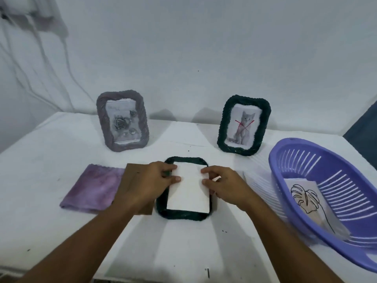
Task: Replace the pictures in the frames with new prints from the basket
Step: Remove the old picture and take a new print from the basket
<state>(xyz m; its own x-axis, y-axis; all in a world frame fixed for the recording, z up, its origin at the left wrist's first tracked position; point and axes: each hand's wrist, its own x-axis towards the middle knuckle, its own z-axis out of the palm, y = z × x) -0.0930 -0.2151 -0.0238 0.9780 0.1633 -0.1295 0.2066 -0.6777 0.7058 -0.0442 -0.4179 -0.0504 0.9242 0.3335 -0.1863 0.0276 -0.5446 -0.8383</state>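
- Two bare forearms reach in from the near edge over the white worktop (51, 160).
- The left hand (149, 180) rests on the left side of a white sheet (188, 190), thumb and fingertips pinching its left edge; its grip is closed on the sheet.
- The right hand (223, 185) holds the sheet's right edge between thumb and forefinger, its grip closed likewise.
- The sheet lies blank side up inside a dark green frame (179, 215) that lies flat on the worktop between the two hands.
- A brown backing board (132, 172) lies just left of this frame, partly under the left hand.
- A purple cloth (93, 188) lies flat further left, touching the board.
- At the right stands a purple basket (285, 170), tilted, with a leaf line-drawing print (304, 197) inside.
- Behind, two frames stand upright, well apart: a purplish frame with a rose picture (122, 121) on the left, a dark frame with a cat picture (243, 125) on the right.
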